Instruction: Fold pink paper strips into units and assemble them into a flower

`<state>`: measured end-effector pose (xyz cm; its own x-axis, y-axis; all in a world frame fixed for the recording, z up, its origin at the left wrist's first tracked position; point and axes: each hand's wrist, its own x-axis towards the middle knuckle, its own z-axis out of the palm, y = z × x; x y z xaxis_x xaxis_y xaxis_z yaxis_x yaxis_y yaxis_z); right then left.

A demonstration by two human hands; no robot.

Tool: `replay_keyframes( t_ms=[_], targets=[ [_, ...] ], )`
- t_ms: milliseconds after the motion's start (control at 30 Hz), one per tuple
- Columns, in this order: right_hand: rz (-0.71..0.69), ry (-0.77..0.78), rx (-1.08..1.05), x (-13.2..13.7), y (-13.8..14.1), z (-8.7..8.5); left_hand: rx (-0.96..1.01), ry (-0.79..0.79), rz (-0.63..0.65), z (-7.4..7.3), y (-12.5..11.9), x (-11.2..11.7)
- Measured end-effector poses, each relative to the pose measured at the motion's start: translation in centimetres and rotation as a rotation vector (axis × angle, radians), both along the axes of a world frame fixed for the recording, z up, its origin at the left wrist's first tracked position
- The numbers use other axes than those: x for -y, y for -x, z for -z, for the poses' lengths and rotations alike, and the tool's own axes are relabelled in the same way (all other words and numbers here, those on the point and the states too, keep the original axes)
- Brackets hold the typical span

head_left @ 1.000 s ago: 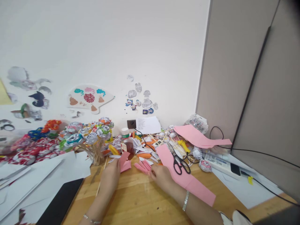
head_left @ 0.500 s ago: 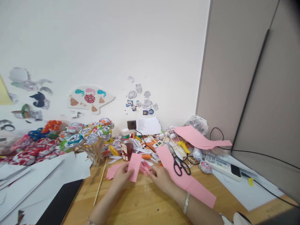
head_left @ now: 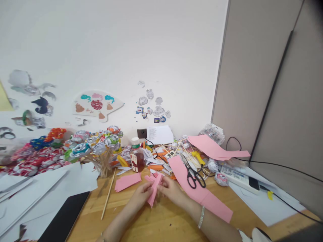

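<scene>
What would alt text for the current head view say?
A person's left hand and right hand hold narrow pink paper strips over a wooden table. Pink paper pieces lie to the left; black-handled scissors lie partly on a long pink sheet to the right.

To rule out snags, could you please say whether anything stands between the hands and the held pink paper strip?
Nothing visible does: the left hand grips the pink paper strip, and the right hand is at its upper end.

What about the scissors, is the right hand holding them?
No, the scissors lie partly on the long pink paper, apart from the right hand, which holds smaller pink pieces.
</scene>
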<state>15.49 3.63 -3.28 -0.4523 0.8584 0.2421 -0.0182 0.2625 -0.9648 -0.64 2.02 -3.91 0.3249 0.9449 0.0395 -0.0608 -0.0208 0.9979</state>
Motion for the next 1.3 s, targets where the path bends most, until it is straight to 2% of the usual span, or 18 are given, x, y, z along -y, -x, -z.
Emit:
replay_keyframes(
  t_ms=[133, 400, 833, 1067, 1300],
  targets=[
    [0.015, 0.032, -0.062, 0.0, 0.2, 0.1, 0.013, -0.001, 0.012, -0.4, -1.1, 0.6],
    [0.07, 0.099, -0.154, -0.8, 0.3, 0.8, -0.128, -0.051, -0.012, -1.7, -1.7, 1.5],
    [0.084, 0.17, -0.2, -0.8, -0.3, 0.1, -0.149, 0.043, 0.002, -0.3, -1.1, 1.1],
    [0.103, 0.185, -0.215, -1.2, -0.2, 0.6, -0.106, 0.085, 0.06, -0.8, -1.3, 1.6],
    [0.126, 0.176, -0.236, -1.1, -0.2, 0.2, -0.166, 0.171, 0.1, -1.3, -1.1, 2.0]
  ],
)
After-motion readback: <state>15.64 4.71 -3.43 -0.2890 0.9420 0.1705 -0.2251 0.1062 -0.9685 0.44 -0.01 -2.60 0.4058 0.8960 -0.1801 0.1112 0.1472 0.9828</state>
